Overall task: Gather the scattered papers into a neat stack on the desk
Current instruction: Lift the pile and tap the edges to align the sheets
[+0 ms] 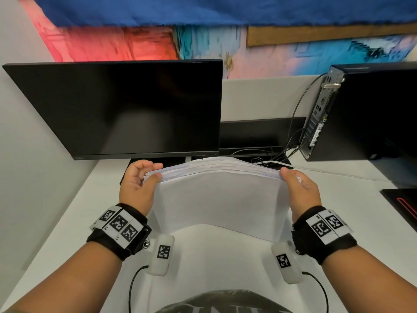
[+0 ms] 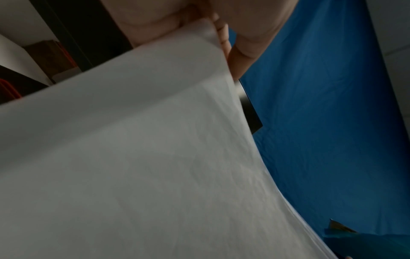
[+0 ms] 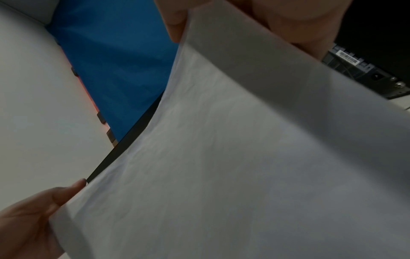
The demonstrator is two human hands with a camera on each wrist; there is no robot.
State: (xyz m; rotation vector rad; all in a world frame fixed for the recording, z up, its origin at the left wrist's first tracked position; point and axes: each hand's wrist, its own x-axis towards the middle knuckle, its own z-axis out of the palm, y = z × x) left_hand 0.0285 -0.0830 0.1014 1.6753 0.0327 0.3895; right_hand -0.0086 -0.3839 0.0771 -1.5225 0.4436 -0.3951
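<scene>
The head view is evenly and brightly lit; no hard shadows are cast on the desk [image 1: 67,211]. A soft pale reflection is seen on the dark monitor [image 1: 126,109] screen. Straight edges are bowed toward the frame borders by the wide-angle lens, and the coloured background [image 1: 203,41] above the monitor is rendered smeared and blocky. Both wrist views are dim and underexposed. The papers [image 2: 133,157] are rendered grey there, with soft motion blur along their edges. The left hand [image 2: 166,19] is shown out of focus at the top border, as is the right hand [image 3: 299,19].
</scene>
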